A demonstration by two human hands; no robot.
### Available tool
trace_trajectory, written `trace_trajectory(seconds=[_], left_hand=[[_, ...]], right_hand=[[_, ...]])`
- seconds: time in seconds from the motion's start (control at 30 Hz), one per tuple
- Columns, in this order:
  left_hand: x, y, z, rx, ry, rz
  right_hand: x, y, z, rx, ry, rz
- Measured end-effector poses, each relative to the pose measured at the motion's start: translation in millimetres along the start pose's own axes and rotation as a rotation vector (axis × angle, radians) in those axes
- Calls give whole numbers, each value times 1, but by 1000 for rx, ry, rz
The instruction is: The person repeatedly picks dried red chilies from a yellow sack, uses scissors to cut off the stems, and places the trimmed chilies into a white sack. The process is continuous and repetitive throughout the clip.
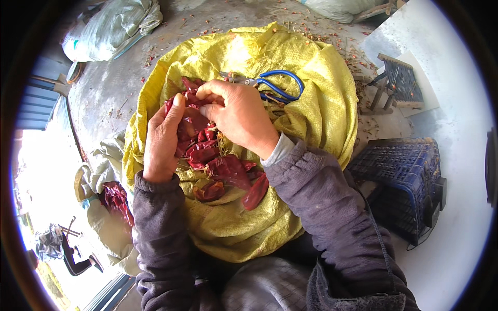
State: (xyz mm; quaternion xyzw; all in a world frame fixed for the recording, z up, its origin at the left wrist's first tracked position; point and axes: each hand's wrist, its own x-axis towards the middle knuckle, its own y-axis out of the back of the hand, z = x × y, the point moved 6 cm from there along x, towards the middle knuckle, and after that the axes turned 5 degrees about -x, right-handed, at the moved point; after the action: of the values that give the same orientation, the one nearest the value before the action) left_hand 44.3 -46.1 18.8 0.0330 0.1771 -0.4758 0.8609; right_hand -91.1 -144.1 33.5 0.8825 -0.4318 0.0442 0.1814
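Observation:
My left hand point(162, 142) holds a dried red pepper point(189, 84), its thumb pointing up along the pod. The thumb and forefinger of my right hand point(241, 116) pinch the same pepper; the exact spot is partly hidden by the fingers. Below both hands, several loose dried red peppers point(229, 171) lie wrinkled and glossy, some with pale stems. They rest on a yellow woven sack point(323, 89) spread in front of me. Beyond my right hand lie blue-handled scissors point(290, 74), blades pointing left, among stem scraps.
On the right stand a blue plastic crate point(397, 155) on its side and a small stool point(402, 79). An open pale sack point(116, 204) of red peppers sits at left. Full white sacks point(113, 31) lie farther back, and scraps litter the concrete floor point(105, 89).

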Motion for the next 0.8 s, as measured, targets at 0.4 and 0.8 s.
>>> trace_trajectory(seconds=[0.4,0.8], left_hand=[[3,11,2,-184,-13,75],[4,-9,1,-69,-337,-83]], right_hand=[[-3,-5,2,-107,-70,1],[3,-5,2,14,-68,-111]])
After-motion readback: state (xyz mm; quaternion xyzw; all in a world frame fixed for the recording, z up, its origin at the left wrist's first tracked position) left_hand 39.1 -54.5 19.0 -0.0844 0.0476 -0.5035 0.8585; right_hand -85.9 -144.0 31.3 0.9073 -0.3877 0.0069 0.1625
